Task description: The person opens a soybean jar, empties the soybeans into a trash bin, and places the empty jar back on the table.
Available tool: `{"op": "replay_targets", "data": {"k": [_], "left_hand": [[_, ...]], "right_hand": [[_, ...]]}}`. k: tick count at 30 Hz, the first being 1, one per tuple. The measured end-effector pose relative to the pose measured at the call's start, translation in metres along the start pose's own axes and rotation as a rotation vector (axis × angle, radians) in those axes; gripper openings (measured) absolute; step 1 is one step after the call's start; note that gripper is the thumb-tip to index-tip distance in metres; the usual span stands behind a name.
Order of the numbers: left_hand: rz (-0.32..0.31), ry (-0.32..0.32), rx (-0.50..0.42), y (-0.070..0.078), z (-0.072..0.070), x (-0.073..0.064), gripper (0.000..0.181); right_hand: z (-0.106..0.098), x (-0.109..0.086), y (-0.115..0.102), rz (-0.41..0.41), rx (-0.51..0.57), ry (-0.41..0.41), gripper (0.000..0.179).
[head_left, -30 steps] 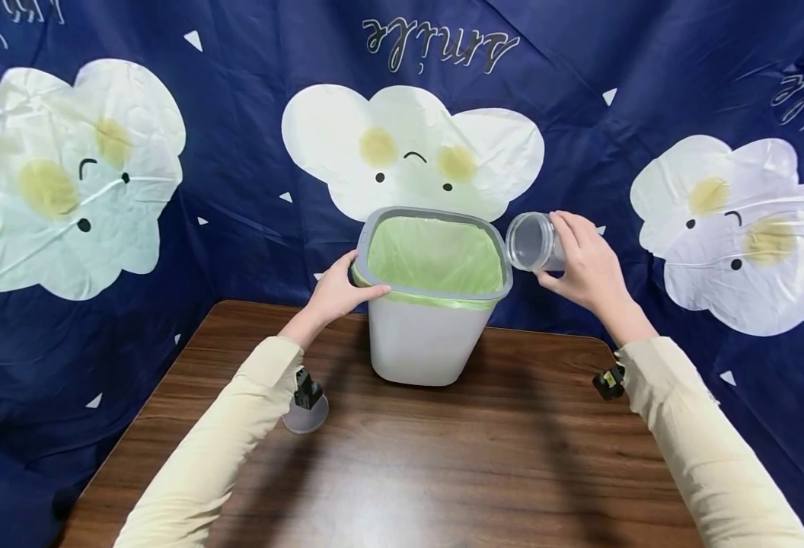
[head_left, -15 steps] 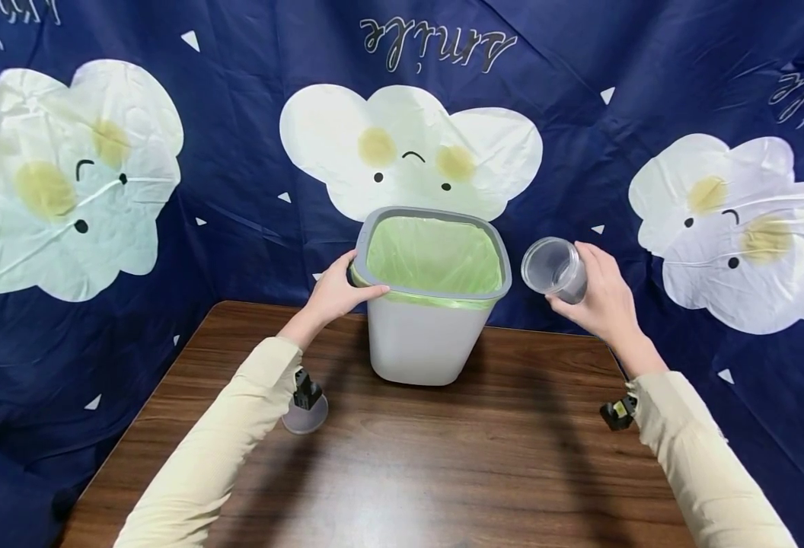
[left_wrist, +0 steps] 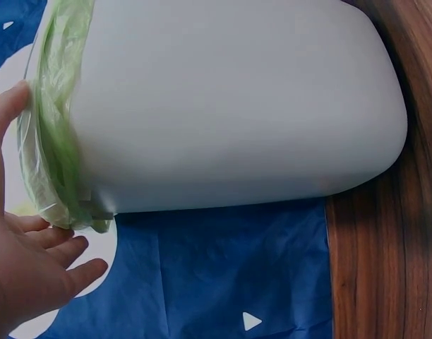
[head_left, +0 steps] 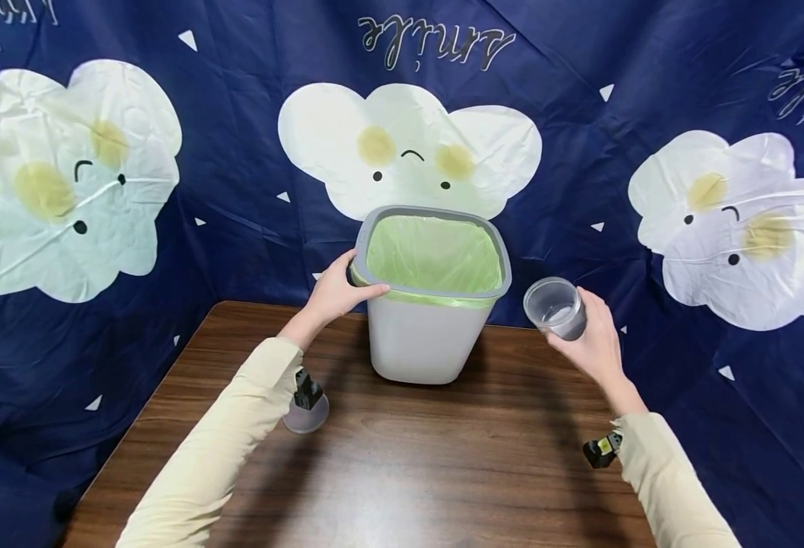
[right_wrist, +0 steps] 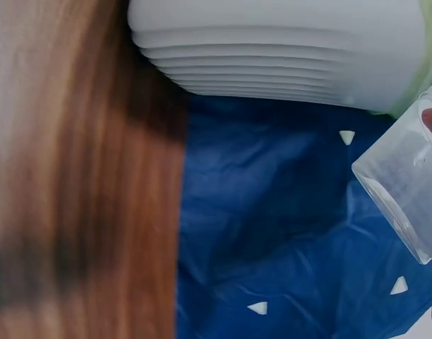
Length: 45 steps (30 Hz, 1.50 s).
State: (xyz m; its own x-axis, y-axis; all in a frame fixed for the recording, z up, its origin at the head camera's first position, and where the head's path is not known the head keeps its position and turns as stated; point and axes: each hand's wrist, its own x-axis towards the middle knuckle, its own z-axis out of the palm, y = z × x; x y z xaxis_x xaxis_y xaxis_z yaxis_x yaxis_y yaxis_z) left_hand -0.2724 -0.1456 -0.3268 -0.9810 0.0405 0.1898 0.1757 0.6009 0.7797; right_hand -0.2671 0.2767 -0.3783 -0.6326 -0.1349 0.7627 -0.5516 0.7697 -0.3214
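Note:
A light grey trash bin (head_left: 425, 342) with a darker grey rim stands at the back of the table, lined with a green bag (head_left: 436, 255). My left hand (head_left: 336, 291) grips the bin's left front corner, thumb on the rim and fingers around the side. In the left wrist view its fingers (left_wrist: 64, 251) lie beside the bag's folded edge. To the right of the bin, apart from it, my right hand (head_left: 595, 336) holds a clear plastic jar (head_left: 566, 326) tilted, its mouth facing up toward the head camera. The jar's base (right_wrist: 394, 212) shows in the right wrist view.
A round translucent disc, like a lid (head_left: 305, 418), lies on the wooden table (head_left: 429, 457) at the left, partly hidden by the left wrist camera. A dark blue curtain (head_left: 237, 152) with cloud prints hangs around the table's back and sides.
My right hand has moved the jar away from the bin's right rim and lower, turning its mouth from sideways to more upright. The left hand has stayed on the bin.

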Motion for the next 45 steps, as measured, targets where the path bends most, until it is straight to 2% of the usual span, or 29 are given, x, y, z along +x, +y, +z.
{"op": "replay_targets", "data": {"k": [11, 23, 32, 40, 45], "left_hand": [[0.000, 0.006, -0.007, -0.002, -0.001, 0.000, 0.094], [0.001, 0.007, -0.001, -0.001, -0.001, 0.000, 0.093], [0.010, 0.005, -0.006, 0.000, -0.002, 0.002, 0.094], [0.008, 0.004, -0.002, 0.000, -0.001, 0.000, 0.094], [0.009, 0.008, 0.001, 0.000, 0.000, 0.000, 0.094]], "right_hand": [[0.019, -0.048, 0.012, 0.155, 0.049, -0.003, 0.083], [0.043, -0.102, 0.021, 0.328, 0.065, -0.052, 0.081], [0.064, -0.140, 0.025, 0.421, 0.093, -0.028, 0.078], [0.080, -0.161, 0.020, 0.506, 0.113, -0.021, 0.076], [0.085, -0.167, 0.015, 0.576, 0.123, -0.053, 0.077]]}}
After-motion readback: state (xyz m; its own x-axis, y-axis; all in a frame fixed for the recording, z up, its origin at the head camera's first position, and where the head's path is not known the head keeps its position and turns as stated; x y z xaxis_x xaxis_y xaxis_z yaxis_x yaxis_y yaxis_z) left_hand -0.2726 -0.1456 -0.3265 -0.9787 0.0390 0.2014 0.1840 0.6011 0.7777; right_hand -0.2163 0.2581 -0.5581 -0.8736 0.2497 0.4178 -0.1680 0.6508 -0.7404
